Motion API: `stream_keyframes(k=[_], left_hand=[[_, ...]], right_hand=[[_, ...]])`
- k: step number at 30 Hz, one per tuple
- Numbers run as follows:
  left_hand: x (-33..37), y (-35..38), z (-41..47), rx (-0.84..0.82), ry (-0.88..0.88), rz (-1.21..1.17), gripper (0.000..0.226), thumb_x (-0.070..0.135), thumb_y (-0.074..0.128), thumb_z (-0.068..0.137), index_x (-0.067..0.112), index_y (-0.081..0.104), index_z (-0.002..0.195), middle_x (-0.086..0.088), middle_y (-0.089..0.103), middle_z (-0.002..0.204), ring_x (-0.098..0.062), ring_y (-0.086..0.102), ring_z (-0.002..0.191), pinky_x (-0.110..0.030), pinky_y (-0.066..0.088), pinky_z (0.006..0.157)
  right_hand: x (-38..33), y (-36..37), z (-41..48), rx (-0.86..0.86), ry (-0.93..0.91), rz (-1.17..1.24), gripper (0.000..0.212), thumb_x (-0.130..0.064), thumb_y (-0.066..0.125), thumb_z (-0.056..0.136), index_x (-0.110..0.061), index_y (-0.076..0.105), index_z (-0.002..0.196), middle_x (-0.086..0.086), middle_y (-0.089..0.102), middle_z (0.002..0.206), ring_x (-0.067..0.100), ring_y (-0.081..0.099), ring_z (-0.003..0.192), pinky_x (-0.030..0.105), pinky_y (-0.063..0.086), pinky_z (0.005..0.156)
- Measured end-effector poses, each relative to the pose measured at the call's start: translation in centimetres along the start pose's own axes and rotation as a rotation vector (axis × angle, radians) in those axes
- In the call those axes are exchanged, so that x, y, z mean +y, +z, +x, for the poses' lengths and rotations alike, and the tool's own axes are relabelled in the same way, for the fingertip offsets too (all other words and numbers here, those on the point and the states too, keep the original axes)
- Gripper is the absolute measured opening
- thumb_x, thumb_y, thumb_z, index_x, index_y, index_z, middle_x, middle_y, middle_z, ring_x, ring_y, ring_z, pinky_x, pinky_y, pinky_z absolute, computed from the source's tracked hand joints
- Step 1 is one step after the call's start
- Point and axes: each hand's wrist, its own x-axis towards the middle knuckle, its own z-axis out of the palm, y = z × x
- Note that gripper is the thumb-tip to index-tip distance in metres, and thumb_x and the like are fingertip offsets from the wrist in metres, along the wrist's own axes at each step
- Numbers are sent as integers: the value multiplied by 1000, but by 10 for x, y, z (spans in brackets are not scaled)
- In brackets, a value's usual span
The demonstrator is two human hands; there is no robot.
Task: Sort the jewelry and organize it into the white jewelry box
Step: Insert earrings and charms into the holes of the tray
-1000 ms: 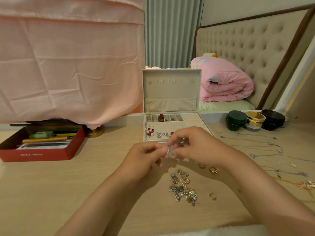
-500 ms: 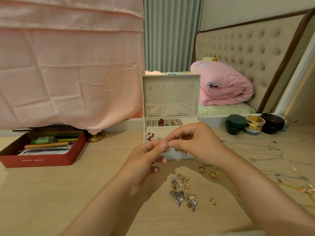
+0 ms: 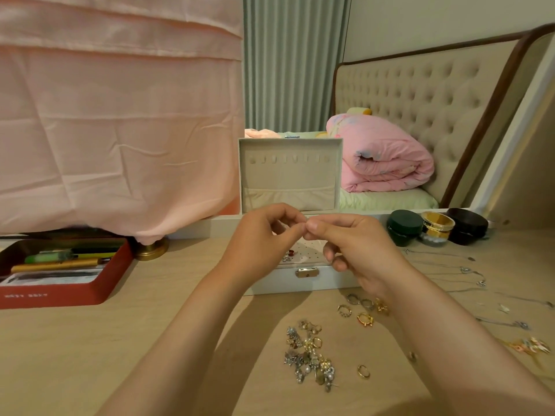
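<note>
Most of the jewelry lies unsorted on the tabletop: a tangled heap of earrings (image 3: 309, 358) toward the near edge, a lone gold ring (image 3: 363, 371) just beside it, a small cluster of rings (image 3: 359, 310) a little farther in, and several thin necklaces (image 3: 444, 270) spread toward the right edge. Beyond these, the left hand (image 3: 258, 244) and right hand (image 3: 357, 247) meet fingertip to fingertip above the white jewelry box (image 3: 279, 285), both pinching a small piece that the fingers hide. Behind them, only a few earrings show on the box's perforated panel (image 3: 309, 250), and the hooks in the upright lid (image 3: 289, 175) hang bare, so I judge the sorting barely begun.
</note>
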Motion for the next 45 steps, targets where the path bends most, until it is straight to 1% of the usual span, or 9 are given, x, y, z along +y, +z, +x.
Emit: stream_keyframes(k=[4,8,12,18,24,29,34,37,45], left_hand=[[-9,7,4,6,12,63,9,25,74,86,32,72,81,18,67,75,-2,55,64,-16,45,62],[-25,2,3,-7,-9,173,8,27,72,88,35,71,88,23,68,82,-1,60,78,-19,46,72],[-39,-5,3,-34,57,535,9,34,66,90,38,71,97,18,65,104,-11,52,105,-32,41,92],[-47,-1,1,-99,81,713,25,45,53,95,38,67,114,14,62,118,-13,44,117,-33,26,99],[-50,4,2,-157,78,727,28,49,52,94,39,66,116,12,61,114,-14,46,114,-34,29,101],[-50,4,1,-166,69,728,28,48,52,94,39,67,116,11,61,115,-15,46,115,-34,30,99],[-49,4,1,-172,57,728,27,47,52,94,39,67,115,10,61,116,-16,46,116,-36,30,100],[-48,4,1,-171,51,726,27,47,53,94,38,67,115,10,61,117,-16,46,116,-36,30,100],[-47,4,1,-165,51,727,27,45,53,94,37,68,115,10,61,120,-14,46,117,-34,28,102]], right_hand=[[5,-5,6,2,-28,-76,10,-11,77,86,-12,80,96,11,78,86,12,51,50,22,35,41],[11,-11,19,60,-99,-393,11,-13,80,85,-19,80,94,2,74,70,6,57,49,22,49,51],[17,-11,37,31,-191,-810,12,-22,77,88,-31,79,96,-15,73,88,-14,58,60,4,39,59],[21,-5,44,-78,-250,-1118,15,-29,71,91,-37,77,103,-19,71,98,-3,60,81,13,46,68],[21,-10,46,-141,-308,-1156,15,-28,71,92,-35,77,104,-22,69,98,-1,60,90,12,41,69],[20,-5,44,-150,-349,-1232,14,-31,67,94,-38,75,104,-29,56,82,-12,48,71,6,32,56],[24,-5,46,-123,-343,-1217,15,-32,67,94,-39,74,105,-21,69,100,-10,50,71,7,32,55],[32,-6,52,-50,-330,-1155,14,-33,67,94,-39,74,105,-22,70,101,-7,53,70,13,36,61],[41,-3,59,-26,-316,-1123,14,-34,68,92,-39,75,103,-23,71,101,5,62,99,29,50,84]])
